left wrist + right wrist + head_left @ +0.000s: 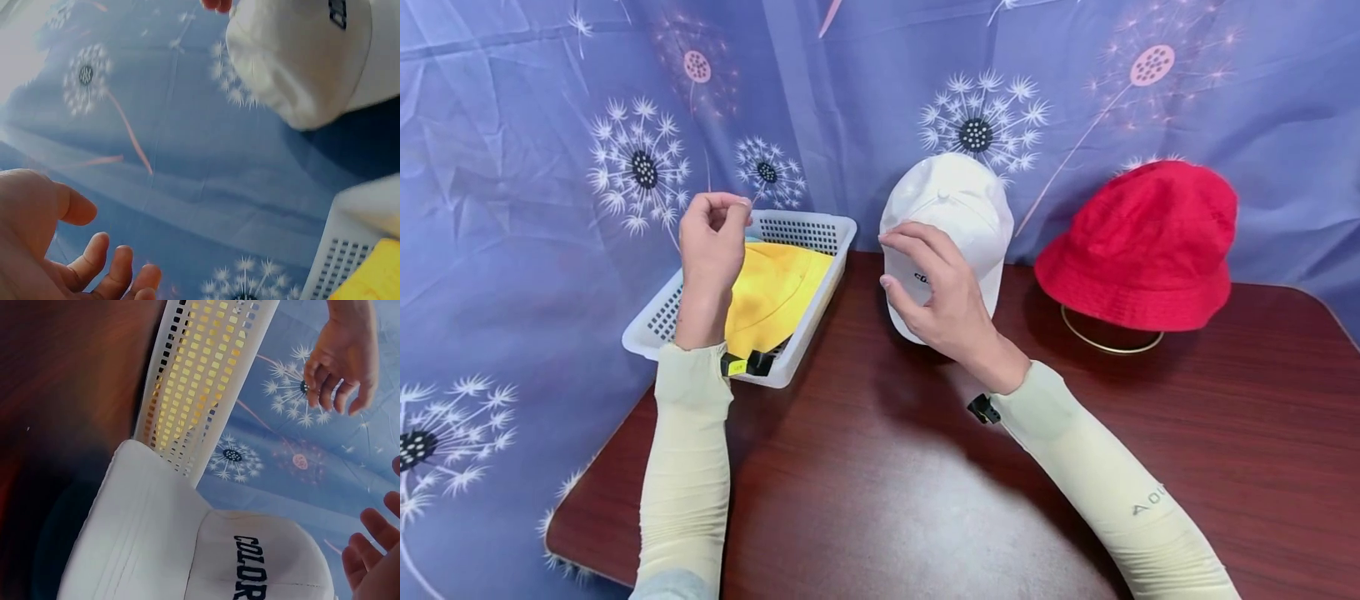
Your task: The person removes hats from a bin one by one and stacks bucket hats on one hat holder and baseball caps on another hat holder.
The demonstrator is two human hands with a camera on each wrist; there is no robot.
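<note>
The white cap [973,204] is upright above the counter [850,467], just behind the fingers [925,240] of the right hand [947,304] as the person looks; its long axis runs from the crown, at and beyond the fingertips, to the brim, below them and towards the person. Thumb and fingers are bent and parted fairly wide, with nothing between them; whether a fingertip brushes the cap, I cannot tell.

The left hand [711,250] is farther off: its loosely curled fingers hold nothing, over the basket [805,325] and its yellow hat [778,292], with the cap to their right. The red hat [1142,242] sits well right of the right fingers.
</note>
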